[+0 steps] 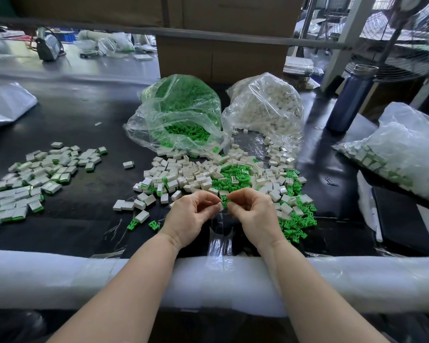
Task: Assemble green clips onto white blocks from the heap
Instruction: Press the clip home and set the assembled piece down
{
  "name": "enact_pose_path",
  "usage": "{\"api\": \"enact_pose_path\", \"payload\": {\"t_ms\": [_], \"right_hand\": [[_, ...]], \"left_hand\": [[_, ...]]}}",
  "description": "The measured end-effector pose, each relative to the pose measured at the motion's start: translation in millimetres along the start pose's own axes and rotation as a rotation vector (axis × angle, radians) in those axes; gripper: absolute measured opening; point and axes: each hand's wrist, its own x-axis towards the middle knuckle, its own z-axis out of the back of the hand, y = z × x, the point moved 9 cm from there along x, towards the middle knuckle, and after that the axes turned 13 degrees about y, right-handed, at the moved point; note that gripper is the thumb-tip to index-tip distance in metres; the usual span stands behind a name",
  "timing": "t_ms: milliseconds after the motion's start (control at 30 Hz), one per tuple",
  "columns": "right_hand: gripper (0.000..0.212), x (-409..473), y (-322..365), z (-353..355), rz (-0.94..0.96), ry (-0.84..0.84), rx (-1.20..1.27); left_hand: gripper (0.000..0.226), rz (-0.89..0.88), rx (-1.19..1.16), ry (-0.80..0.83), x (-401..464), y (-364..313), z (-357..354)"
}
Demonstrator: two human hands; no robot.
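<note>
Head view: we look down at a black worktable [79,134] with a white foam-padded front edge [60,280].
Left hand [192,214]: fingers curled, we see it pinching a white block [218,206] at the fingertips, just over the near edge of the heap.
Right hand [253,211]: fingers curled, pinching a green clip [225,201] that touches the block.
Heap [221,177]: loose white blocks and green clips mixed on the table, right behind both hands; more green clips spill to the right of the right hand.
Green bag [178,112]: clear plastic, lying on its side with its mouth toward us, full of green clips, some running out into the heap.
White bag [265,105]: clear plastic, just right of the green bag, touching it, full of white blocks that also spill into the heap.
Finished pile [35,177]: white blocks with green edges, loose on the table, well apart to the left.
Right bag [396,149]: clear plastic at the right edge of the table, holds white blocks with green showing; we cannot tell more.
Bottle [349,97]: dark blue, upright, behind and to the right of the white bag.
Cardboard box [221,58]: behind both bags; contents not visible.
</note>
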Motion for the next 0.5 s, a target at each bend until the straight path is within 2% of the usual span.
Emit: {"api": "enact_pose_path", "payload": {"t_ms": [500], "right_hand": [[0.017, 0.1, -4.2, -3.1, -0.045, 0.05, 0.028]], "left_hand": [[0.01, -0.012, 0.019, 0.027, 1.4, 1.3, -2.3]]}}
